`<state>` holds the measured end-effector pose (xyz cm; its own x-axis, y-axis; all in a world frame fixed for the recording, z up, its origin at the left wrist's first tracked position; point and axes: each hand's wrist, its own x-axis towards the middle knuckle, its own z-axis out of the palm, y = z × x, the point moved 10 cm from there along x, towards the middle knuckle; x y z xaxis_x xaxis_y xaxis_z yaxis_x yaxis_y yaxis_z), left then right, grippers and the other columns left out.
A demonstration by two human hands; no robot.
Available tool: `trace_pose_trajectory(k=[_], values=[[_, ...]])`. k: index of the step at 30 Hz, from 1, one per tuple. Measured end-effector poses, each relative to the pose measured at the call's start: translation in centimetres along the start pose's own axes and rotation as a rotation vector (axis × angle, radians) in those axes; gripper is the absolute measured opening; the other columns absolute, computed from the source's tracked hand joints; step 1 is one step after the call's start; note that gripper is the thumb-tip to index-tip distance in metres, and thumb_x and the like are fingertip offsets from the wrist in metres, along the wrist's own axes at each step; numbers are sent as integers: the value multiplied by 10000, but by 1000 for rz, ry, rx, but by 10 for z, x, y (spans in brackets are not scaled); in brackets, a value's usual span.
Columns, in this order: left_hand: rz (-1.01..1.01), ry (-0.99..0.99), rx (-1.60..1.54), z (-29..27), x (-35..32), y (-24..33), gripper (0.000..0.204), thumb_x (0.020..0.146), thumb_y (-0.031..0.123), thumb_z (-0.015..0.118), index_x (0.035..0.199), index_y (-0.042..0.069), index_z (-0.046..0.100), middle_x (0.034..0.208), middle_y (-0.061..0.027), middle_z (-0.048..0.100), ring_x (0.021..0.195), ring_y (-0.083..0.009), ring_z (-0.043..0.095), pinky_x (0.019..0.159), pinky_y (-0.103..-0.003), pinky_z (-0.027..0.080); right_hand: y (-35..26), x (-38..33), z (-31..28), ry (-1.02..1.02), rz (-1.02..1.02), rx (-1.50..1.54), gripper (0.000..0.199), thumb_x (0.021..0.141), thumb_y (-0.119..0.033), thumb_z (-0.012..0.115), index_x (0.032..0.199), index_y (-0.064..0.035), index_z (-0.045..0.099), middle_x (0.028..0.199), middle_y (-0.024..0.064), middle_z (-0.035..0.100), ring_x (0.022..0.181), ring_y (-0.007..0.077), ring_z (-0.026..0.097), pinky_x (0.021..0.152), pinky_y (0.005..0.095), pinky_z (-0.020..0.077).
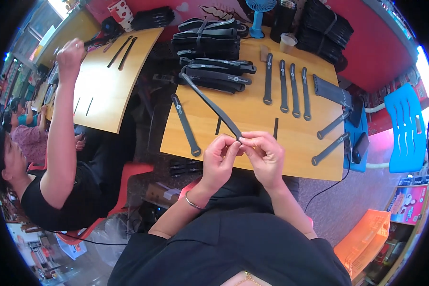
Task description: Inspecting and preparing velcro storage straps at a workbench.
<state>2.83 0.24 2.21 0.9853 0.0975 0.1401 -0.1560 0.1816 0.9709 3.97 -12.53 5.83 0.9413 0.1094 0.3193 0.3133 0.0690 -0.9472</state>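
Close to the near edge of the wooden table (245,107), my left hand (218,162) and my right hand (268,162) meet, both pinching one end of a long black strap (212,106). Its other end points away to the far left, toward the stacked straps. My fingertips cover the pinched end. To the left lies a single strap (186,125) with a loop at its near end. Beyond my right hand several straps (294,90) lie side by side, and two more straps (329,149) rest near the right edge. Two short dark strips (276,127) flank the held strap.
Piled black strap bundles (207,40) fill the far left. A blue fan (257,19), black bottle (283,21), cup (288,43) and another bundle (324,31) stand behind. A co-worker (57,176) sits left, arm raised. A blue chair (405,128) and orange crate (364,243) are right.
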Motion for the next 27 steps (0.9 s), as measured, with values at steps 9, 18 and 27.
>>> trace_pose_trajectory(k=[9,18,27], values=[[483,-4,525,21,-3,56,125,781,-40,640,781,-1,522,724,-126,548,634,-276,548,569,-340,435,31,-5,-6,105,175,366,43,912,13,566,936,10,601,1012,95,639,873,98,587,813,229,469],[399,-534,572,31,-20,46,143,755,-11,654,753,19,515,698,-94,551,618,-250,556,555,-335,438,4,16,-62,213,134,12,30,931,-28,555,931,-19,584,937,64,648,806,65,533,746,197,430],[-179,-582,-21,35,-20,4,431,892,50,551,1300,-20,431,1151,-98,555,1044,-163,562,919,-306,459,-60,-1,12,-263,-259,-408,98,837,48,623,875,-29,576,873,109,684,794,198,676,687,282,527]])
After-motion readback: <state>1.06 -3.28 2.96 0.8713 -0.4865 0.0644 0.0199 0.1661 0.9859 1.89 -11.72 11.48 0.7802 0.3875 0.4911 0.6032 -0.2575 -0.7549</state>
